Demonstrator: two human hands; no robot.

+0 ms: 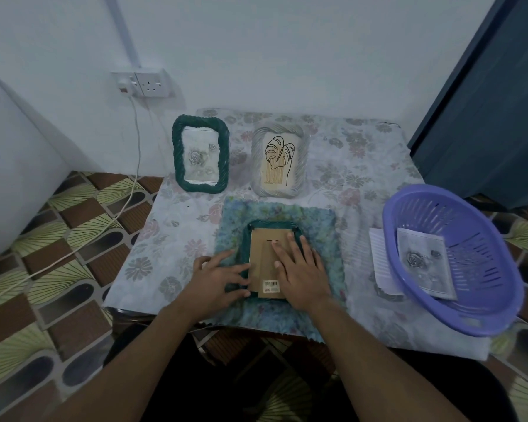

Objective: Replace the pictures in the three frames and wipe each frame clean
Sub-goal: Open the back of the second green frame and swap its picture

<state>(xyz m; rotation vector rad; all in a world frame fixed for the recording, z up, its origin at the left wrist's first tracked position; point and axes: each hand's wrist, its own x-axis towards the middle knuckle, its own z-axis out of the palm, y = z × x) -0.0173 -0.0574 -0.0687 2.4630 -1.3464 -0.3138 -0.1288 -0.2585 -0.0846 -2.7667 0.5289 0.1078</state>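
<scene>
One green frame [264, 254] lies face down on a soft cloth [323, 226] by the front edge of the table [165, 239], maybe to keep its glass safe. The left hand [218, 271] and right hand [299, 269] press on it, fingers straight, likely to hold it still. The purple basket [500, 312] at the right edge holds a rose picture [424, 263]

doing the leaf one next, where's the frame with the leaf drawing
Head view: the leaf frame sits far centre of the table, right of the green rose frame, beyond the blue cloth.
</scene>
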